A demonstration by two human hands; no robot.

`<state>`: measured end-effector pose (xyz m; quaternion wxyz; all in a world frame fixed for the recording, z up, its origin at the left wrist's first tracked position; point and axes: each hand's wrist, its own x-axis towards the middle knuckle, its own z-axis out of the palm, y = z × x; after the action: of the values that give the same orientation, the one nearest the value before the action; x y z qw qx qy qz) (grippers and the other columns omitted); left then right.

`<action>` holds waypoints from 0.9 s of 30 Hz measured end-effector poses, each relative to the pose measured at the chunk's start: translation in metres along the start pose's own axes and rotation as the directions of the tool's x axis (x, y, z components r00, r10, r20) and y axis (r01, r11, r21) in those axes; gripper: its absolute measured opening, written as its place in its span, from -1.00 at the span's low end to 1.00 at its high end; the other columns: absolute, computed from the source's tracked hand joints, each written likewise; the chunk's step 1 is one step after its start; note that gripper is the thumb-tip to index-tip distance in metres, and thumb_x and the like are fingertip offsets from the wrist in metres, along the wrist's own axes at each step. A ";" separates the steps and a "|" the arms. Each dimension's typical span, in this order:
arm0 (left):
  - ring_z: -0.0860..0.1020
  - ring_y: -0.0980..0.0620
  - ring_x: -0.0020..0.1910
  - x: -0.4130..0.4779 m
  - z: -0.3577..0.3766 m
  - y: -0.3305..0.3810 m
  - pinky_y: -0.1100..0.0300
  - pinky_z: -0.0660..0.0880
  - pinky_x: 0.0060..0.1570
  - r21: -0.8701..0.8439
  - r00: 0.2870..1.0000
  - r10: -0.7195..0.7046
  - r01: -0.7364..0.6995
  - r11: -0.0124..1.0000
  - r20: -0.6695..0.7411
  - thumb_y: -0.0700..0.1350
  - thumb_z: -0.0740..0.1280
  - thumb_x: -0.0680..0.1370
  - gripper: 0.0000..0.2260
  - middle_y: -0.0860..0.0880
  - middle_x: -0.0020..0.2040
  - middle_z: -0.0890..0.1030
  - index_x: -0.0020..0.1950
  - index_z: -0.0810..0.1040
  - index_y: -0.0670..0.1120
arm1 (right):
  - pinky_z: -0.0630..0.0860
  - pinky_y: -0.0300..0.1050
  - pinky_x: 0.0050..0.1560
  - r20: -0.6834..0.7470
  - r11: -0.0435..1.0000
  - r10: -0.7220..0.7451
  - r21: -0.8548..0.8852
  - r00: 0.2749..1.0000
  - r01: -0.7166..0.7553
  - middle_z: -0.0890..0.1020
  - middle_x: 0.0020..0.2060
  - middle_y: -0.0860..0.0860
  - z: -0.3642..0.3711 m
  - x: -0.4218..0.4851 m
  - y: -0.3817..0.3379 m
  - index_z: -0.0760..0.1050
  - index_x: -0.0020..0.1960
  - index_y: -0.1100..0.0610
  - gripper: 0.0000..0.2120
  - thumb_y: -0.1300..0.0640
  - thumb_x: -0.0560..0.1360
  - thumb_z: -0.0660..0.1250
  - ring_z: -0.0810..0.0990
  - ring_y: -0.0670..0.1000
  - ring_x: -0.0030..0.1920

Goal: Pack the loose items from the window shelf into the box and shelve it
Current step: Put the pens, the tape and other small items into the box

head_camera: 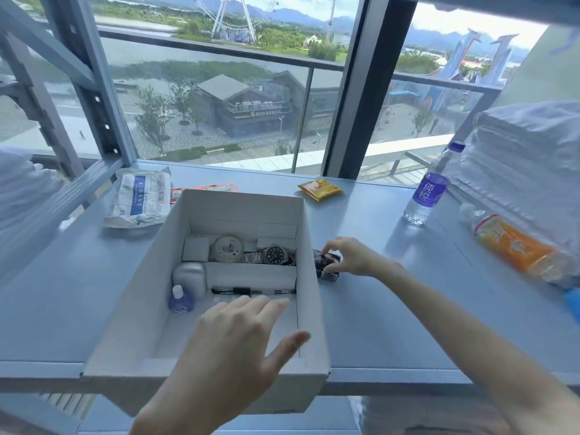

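- Packing step: right hand (pixel 351 257) pinches a small dark glossy item (pixel 328 267) on the blue-grey window shelf (pixel 392 315), just beside the open white cardboard box (pixel 141 293).
- Left hand (pixel 238 337) hovers released over the box.
- Next, likely: lift the item over the wall.

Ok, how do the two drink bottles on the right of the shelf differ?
The purple-labelled bottle stands upright; the orange bottle lies on its side. The purple-labelled bottle is clear with a blue cap; the orange bottle has a white cap. Both sit on the shelf, outside the box.
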<state>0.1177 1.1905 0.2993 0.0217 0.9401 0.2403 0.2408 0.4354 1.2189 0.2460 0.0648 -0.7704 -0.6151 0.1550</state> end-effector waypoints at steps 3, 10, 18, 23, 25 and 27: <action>0.59 0.25 -0.30 0.004 0.006 0.010 0.36 0.45 -0.41 -0.009 1.000 -0.009 0.009 1.000 0.013 0.29 -0.13 0.57 -0.43 0.26 -0.23 0.61 -0.03 0.65 0.11 | 0.48 0.00 0.04 -0.001 0.998 0.002 0.058 1.000 -0.002 0.59 0.01 0.14 0.003 0.000 0.001 0.49 0.12 0.17 -0.61 0.05 0.37 0.46 0.53 0.11 0.02; 0.59 0.26 -0.30 -0.001 0.001 0.013 0.35 0.47 -0.36 0.041 1.000 -0.005 0.004 0.999 0.023 0.29 -0.12 0.57 -0.44 0.25 -0.23 0.63 -0.07 0.65 0.12 | 0.47 -0.07 -0.12 -0.080 0.992 0.030 -0.118 0.996 -0.039 0.59 -0.01 0.06 -0.014 -0.012 0.000 0.46 0.09 0.10 -0.61 0.09 0.29 0.43 0.52 0.09 -0.07; 0.58 0.26 -0.30 -0.015 -0.031 -0.031 0.38 0.24 -0.37 0.119 0.995 -0.088 0.082 0.989 0.050 0.36 -0.22 0.52 -0.35 0.28 -0.26 0.61 -0.14 0.63 0.16 | 0.57 -0.05 -0.03 -0.450 0.901 -0.325 0.119 0.832 0.416 0.60 -0.05 0.07 -0.101 -0.029 -0.094 0.49 -0.07 0.14 -0.66 -0.02 0.28 0.48 0.59 0.07 -0.07; 0.55 0.35 -0.19 -0.028 -0.032 -0.042 0.48 0.12 -0.39 0.114 0.986 -0.119 0.106 0.988 0.116 0.39 -0.32 0.46 -0.29 0.32 -0.17 0.60 -0.07 0.60 0.20 | 0.42 -0.11 -0.23 0.010 0.844 -0.413 -0.370 0.911 0.387 0.50 0.00 0.03 -0.060 -0.001 -0.153 0.45 0.02 0.14 -0.62 0.01 0.33 0.49 0.45 0.01 -0.13; 0.54 0.33 -0.36 -0.031 -0.029 -0.046 0.50 0.10 -0.45 0.085 0.987 -0.138 0.131 0.988 0.077 0.30 -0.17 0.56 -0.41 0.31 -0.32 0.59 -0.24 0.62 0.18 | 0.35 -0.11 -0.26 0.131 0.801 -0.301 -0.504 0.945 0.325 0.47 0.02 0.07 -0.047 0.014 -0.159 0.44 0.06 0.18 -0.58 0.03 0.32 0.49 0.43 0.04 -0.12; 0.54 0.31 -0.41 -0.036 -0.024 -0.052 0.46 0.26 -0.47 0.063 0.996 -0.084 0.083 0.995 0.012 0.26 -0.12 0.57 -0.44 0.29 -0.36 0.59 -0.28 0.62 0.16 | 0.42 -0.08 -0.25 0.224 0.762 -0.165 -0.590 0.961 0.268 0.46 0.06 0.11 -0.039 0.026 -0.158 0.45 0.09 0.24 -0.57 0.09 0.33 0.50 0.51 0.10 -0.06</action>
<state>0.0561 1.2180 0.2966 0.0041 0.9312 0.2866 0.2254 0.3064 1.2843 0.3246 -0.2209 -0.6580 -0.7199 -0.0012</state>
